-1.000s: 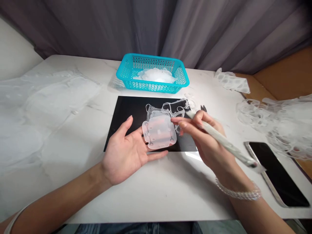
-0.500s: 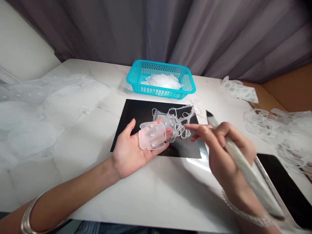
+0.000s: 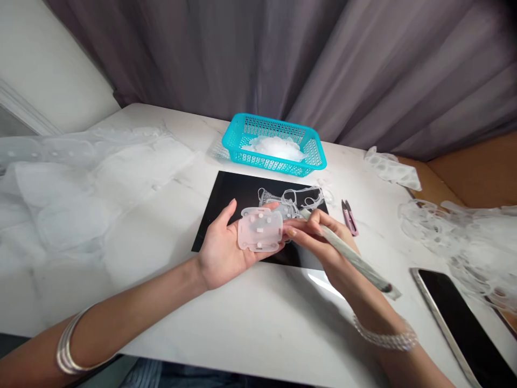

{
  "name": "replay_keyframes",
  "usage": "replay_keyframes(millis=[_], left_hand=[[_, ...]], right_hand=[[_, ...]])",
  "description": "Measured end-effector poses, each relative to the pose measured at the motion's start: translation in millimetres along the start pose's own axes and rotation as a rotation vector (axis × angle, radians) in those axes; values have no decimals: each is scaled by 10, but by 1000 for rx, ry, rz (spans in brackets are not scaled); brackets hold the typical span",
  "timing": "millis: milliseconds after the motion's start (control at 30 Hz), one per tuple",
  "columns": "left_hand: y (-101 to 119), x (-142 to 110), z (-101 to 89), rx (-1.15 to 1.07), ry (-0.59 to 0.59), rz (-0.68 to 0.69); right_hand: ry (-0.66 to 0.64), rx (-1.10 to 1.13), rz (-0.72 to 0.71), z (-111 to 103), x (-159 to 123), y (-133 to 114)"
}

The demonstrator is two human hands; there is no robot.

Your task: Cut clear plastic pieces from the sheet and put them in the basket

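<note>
My left hand (image 3: 226, 253) lies palm up above a black mat (image 3: 220, 202), its fingers stretched beneath a translucent plastic piece (image 3: 260, 229) that it holds. The piece is flat, with notched edges and small raised pegs. My right hand (image 3: 329, 237) is closed around a pale, stick-like tool (image 3: 355, 261) wrapped in clear film. Its fingertips are at the right edge of the piece; whether they pinch it I cannot tell. Behind the hands, stringy clear plastic trimmings (image 3: 309, 198) and another pegged piece (image 3: 285, 207) lie on the mat, partly hidden.
A turquoise basket (image 3: 266, 166) at the back holds whitish pieces. Pink-handled thread snips (image 3: 349, 218) and a phone (image 3: 456, 318) lie to the right. Piles of clear plastic sheets (image 3: 72, 205) and scraps (image 3: 480, 242) occupy the left and right sides of the white table (image 3: 226, 328).
My right hand has moved left, bringing its fingertips to the plastic piece and uncovering the snips. The tool has swung with it. My left hand still holds the piece, and the view has shifted slightly.
</note>
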State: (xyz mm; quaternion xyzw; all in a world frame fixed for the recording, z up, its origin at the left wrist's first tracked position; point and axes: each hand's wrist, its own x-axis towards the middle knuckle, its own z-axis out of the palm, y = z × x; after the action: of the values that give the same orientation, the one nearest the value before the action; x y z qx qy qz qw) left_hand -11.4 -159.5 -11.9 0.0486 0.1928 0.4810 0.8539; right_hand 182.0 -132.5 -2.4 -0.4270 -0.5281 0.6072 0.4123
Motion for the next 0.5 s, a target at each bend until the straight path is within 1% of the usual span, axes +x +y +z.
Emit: replay_keyframes(millis=[67, 167, 233, 300, 367, 433, 467, 500], left_hand=[[0, 9, -11, 8, -6, 11], [3, 24, -24, 34, -5, 6], [9, 31, -32, 52, -3, 11], [23, 40, -49, 107, 20, 45], [51, 50, -80, 233, 97, 128], [93, 61, -124, 514, 179, 274], [117, 65, -150, 666, 206, 350], [141, 66, -177, 825, 208, 425]], right_hand=[[-51, 11, 3, 54, 29, -1], [-82, 17, -16, 111, 94, -33], [-77, -42, -34, 137, 178, -100], [-36, -152, -107, 150, 341, -212], [31, -219, -254, 146, 625, -350], [107, -204, -394, 112, 1025, -477], [161, -201, -430, 82, 1244, -524], [234, -220, -427, 45, 1453, -555]])
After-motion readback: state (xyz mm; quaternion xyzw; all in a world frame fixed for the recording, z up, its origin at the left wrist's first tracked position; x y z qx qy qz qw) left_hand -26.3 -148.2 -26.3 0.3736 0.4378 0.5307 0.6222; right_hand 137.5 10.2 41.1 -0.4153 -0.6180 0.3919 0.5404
